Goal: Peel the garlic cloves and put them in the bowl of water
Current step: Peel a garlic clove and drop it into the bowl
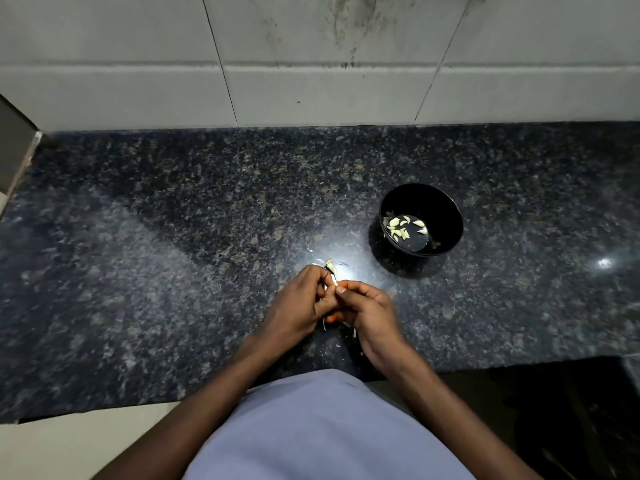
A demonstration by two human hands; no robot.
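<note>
We look down from head height at a dark speckled stone surface (pixel 173 237) set against a pale tiled wall (pixel 311 81). The left part of the surface carries nothing we can make out.

Near the middle, at the front edge, our two hands meet. Our left hand (pixel 298 303) has its fingers curled in, pinching a small pale garlic clove (pixel 334 279) from the left. Our right hand (pixel 367 306) is curled against it from the right, with the thumb tip pressed on the same clove. A hint of something orange shows between the hands, though we cannot tell what it is. Both hands hover just above the surface. Just beyond the fingertips lie a few thin scraps of papery skin (pixel 330 264), bright under a glare of light, and more small flecks sit on the surface beneath the wrists.

Further right and a little farther back stands a black bowl (pixel 446 202), well apart from the hands. It holds shallow water with a cluster of peeled cloves (pixel 401 227) floating in it, roughly a dozen.

We judge the task well underway: many cloves are already peeled and in the water, and one more is being stripped now. No unpeeled garlic is visible anywhere else, so this may be among the last. It has not yet gone into the bowl.
</note>
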